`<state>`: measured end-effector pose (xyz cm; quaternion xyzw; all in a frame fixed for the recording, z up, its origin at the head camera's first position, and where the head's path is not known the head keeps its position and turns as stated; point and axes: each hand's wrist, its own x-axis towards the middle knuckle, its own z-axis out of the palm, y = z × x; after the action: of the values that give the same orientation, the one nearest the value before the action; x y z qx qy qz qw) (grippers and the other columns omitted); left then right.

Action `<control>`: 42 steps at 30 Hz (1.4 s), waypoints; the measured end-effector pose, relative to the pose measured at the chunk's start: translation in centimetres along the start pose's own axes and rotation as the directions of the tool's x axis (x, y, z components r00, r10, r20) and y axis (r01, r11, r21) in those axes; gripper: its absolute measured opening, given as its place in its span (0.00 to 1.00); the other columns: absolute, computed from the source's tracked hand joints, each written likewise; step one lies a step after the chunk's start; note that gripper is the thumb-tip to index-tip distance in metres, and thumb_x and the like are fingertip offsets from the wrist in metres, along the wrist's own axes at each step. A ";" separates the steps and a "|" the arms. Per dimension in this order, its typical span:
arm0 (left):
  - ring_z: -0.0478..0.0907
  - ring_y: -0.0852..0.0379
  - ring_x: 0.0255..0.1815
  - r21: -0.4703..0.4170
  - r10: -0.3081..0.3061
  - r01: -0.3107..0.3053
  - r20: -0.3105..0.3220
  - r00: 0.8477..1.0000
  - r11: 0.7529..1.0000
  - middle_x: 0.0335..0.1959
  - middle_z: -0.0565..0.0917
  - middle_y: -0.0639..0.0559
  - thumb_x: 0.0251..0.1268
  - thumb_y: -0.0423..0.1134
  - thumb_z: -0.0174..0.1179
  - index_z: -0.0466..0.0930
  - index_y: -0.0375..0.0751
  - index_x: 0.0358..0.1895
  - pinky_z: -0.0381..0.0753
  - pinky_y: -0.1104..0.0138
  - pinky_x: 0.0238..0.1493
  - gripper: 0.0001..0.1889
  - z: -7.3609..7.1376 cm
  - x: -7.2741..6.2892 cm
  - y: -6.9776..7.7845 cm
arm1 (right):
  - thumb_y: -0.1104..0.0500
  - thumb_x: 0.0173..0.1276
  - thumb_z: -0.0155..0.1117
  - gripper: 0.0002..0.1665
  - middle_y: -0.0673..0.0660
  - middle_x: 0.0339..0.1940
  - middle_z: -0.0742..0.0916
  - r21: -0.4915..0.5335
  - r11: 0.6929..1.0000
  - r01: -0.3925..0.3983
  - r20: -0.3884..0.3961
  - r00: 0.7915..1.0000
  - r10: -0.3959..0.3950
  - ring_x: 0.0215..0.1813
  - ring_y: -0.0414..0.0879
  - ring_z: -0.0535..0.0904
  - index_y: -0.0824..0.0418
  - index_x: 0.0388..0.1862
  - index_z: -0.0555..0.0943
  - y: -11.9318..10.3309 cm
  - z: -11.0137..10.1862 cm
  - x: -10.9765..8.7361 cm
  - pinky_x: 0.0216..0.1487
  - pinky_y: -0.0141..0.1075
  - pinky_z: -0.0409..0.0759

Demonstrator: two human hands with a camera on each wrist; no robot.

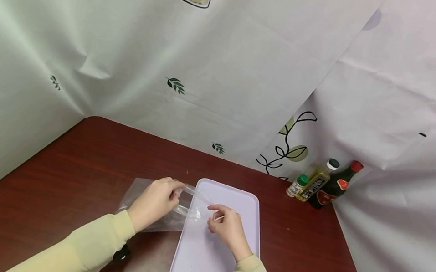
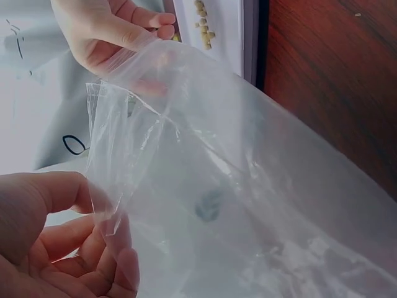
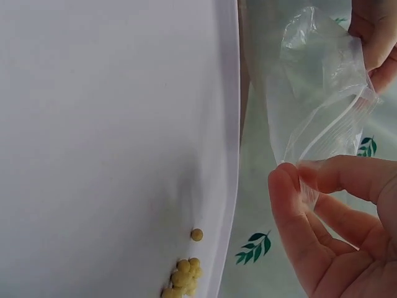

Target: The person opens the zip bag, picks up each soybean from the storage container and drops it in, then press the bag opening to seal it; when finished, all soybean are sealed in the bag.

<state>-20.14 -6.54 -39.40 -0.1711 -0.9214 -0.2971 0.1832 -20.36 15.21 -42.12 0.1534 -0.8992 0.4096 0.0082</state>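
I see the left hand and right hand pinch a clear bag at its mouth, fingers curled, over the left edge of the tray; bottles with unreadable labels stand near the surface's far-right corner.

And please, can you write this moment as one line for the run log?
left grip: holds clear bag at zip end | right grip: pinches same end | lilac tray: yellow balls on it

Passage: table between tray and three bottles; also left of plastic bag. Obstructions: plastic bag, across tray's left edge; bottles, back right corner.
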 end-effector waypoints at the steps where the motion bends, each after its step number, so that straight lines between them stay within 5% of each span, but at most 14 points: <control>1: 0.69 0.59 0.27 0.000 0.004 -0.004 -0.002 1.000 1.000 0.33 0.82 0.48 0.49 0.25 0.60 0.85 0.37 0.40 0.71 0.68 0.30 0.14 0.0 0.0 0.0 | 0.72 0.53 0.62 0.17 0.56 0.23 0.84 0.001 1.000 0.000 -0.004 1.000 0.000 0.20 0.40 0.81 0.69 0.45 0.82 0.0 0.0 0.0 0.22 0.28 0.76; 11: 0.65 0.64 0.20 -0.022 0.043 -0.042 0.012 0.999 0.999 0.19 0.71 0.58 0.51 0.28 0.64 0.85 0.37 0.41 0.67 0.72 0.24 0.12 0.3 -0.1 0.4 | 0.69 0.53 0.67 0.13 0.53 0.26 0.84 -0.071 0.997 0.040 -0.018 0.999 -0.041 0.22 0.39 0.79 0.63 0.39 0.84 0.7 0.1 -0.4 0.22 0.27 0.74; 18: 0.63 0.64 0.19 -0.036 0.004 -0.002 0.048 0.999 0.999 0.18 0.72 0.57 0.52 0.27 0.63 0.86 0.37 0.38 0.65 0.72 0.22 0.09 0.5 -0.5 0.8 | 0.67 0.54 0.68 0.10 0.55 0.29 0.86 -0.071 0.997 0.019 -0.040 0.999 -0.022 0.23 0.41 0.78 0.63 0.37 0.84 1.2 -0.3 -0.6 0.23 0.28 0.75; 31: 0.63 0.64 0.19 -0.052 0.002 0.002 0.079 0.997 0.999 0.24 0.82 0.53 0.54 0.27 0.62 0.87 0.37 0.37 0.66 0.72 0.23 0.08 0.8 -0.5 0.3 | 0.66 0.57 0.65 0.08 0.52 0.17 0.80 -0.016 0.987 -0.162 -0.026 0.987 0.161 0.15 0.45 0.76 0.67 0.36 0.82 2.8 -2.2 -1.2 0.16 0.32 0.73; 42: 0.62 0.64 0.18 -0.063 -0.020 0.027 0.104 0.994 0.998 0.25 0.82 0.53 0.54 0.27 0.61 0.87 0.36 0.39 0.64 0.72 0.21 0.10 1.0 -0.6 0.1 | 0.65 0.55 0.68 0.02 0.52 0.14 0.80 -0.105 0.955 -0.278 -0.066 0.960 0.273 0.13 0.43 0.75 0.62 0.27 0.82 4.7 -4.1 -2.8 0.17 0.34 0.74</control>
<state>-19.77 -5.98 -40.39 -0.1811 -0.9216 -0.3193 0.1260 -19.44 21.88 -43.23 0.0153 -0.9332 0.3587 -0.0173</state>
